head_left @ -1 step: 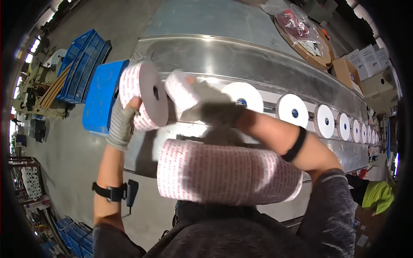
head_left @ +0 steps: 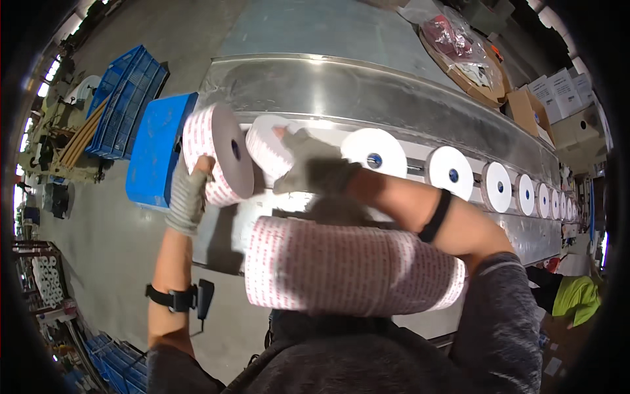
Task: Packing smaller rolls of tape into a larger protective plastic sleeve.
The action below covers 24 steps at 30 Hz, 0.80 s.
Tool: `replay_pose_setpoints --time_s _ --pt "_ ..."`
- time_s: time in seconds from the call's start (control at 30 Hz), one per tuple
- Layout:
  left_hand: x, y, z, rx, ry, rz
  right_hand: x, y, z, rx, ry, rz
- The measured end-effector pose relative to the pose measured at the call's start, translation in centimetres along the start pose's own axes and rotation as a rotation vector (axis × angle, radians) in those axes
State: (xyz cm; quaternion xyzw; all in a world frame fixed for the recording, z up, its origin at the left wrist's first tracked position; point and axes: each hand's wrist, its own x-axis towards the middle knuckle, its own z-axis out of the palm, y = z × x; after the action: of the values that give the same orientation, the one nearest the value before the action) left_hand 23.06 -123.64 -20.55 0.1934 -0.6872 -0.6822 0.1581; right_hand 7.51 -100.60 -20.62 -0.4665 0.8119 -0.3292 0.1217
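Note:
Both hands wear grey gloves with bare fingertips. My left hand [head_left: 190,194] is closed on the near side of a wide paper roll [head_left: 199,131] with red print, next to a blue block-shaped box. Just to its right, my right hand [head_left: 315,161] is wrapped round a second printed paper roll [head_left: 268,141]; its fingertips rest on the top and the palm hides part of the roll. Nearer to me lies a long row of printed rolls [head_left: 328,266], side by side against my body. Right of my hand a white roll [head_left: 384,148] with a blue core stands in the metal channel.
More white rolls [head_left: 449,167] run along the metal bench [head_left: 367,85] toward the right. The blue box [head_left: 157,148] closes off the bench's left end. Blue crates [head_left: 128,108] stand beyond it at left. Cardboard cartons [head_left: 525,111] and a plastic bag [head_left: 453,39] are at far right.
The roll at my right hand has shifted slightly left, toward the roll in my left hand. The left-hand roll and the long row have moved a little.

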Motion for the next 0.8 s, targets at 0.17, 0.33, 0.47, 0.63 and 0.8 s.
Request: replay_pose_setpoints --time_s 0.17,0.33,0.47,0.63,0.8 --pt "-1.0 -5.4 -1.4 -0.027 0.188 -0.111 3.2 2.4 6.1 -0.226 -0.397 0.262" --pt "-1.7 -5.6 -0.7 -0.340 0.215 -0.205 4.8 -4.5 4.9 0.148 -0.185 0.173" --pt "-1.5 -4.0 0.0 -0.504 0.300 -0.209 6.9 -6.8 8.9 0.382 -0.023 0.043" --pt "-2.5 -2.9 -7.7 -0.486 0.396 -0.232 11.2 -4.9 11.0 0.186 -0.281 0.112" --pt "-1.8 -6.3 -8.5 -0.339 0.321 -0.168 12.8 -2.6 13.8 -0.202 -0.407 0.150"
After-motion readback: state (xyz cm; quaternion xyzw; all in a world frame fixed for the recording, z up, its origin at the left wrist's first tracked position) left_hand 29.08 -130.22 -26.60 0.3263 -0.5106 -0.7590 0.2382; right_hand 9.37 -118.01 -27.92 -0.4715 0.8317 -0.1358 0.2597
